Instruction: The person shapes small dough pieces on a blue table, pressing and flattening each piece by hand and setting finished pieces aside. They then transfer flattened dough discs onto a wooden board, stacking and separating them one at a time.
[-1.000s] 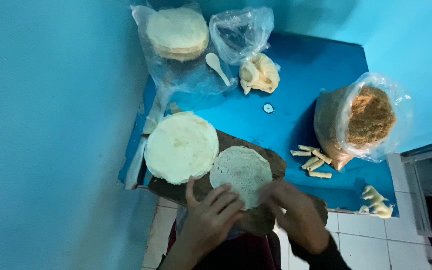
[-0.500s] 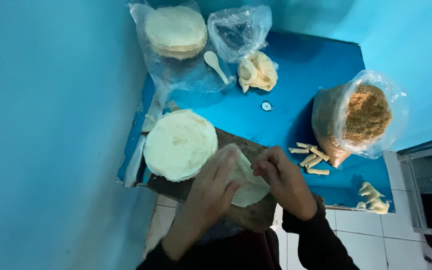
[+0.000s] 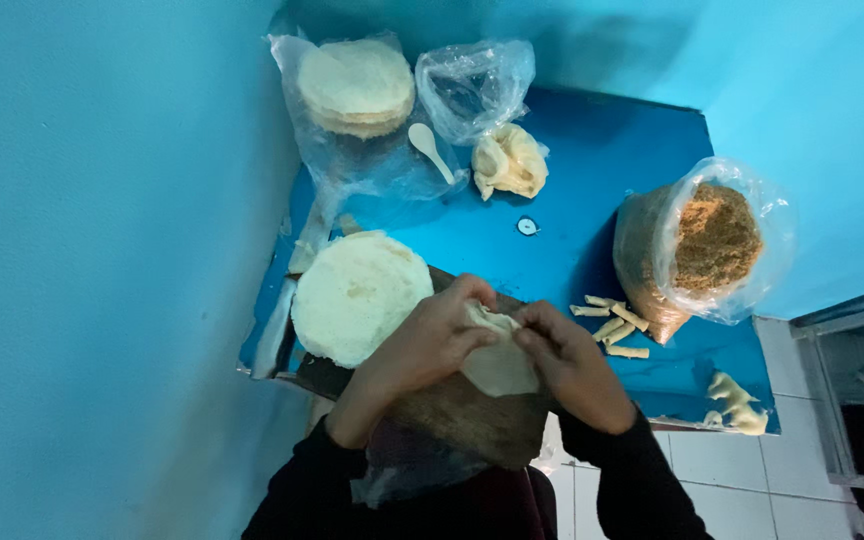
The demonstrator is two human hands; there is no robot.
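Wrapper point(image 3: 500, 362) folded further, pinched between left hand point(image 3: 430, 343) and right hand point(image 3: 570, 362), over board point(image 3: 472, 420)

Both arms, sleeved in black, are reached forward from the bottom edge. The left hand point(image 3: 430, 340) and the right hand point(image 3: 574, 365) are brought close together, backs turned up, fingers point(image 3: 477, 295) curled inward and pinched shut at the tips.

one head-worn camera looks steeply down, close over the blue table point(image 3: 592, 170).
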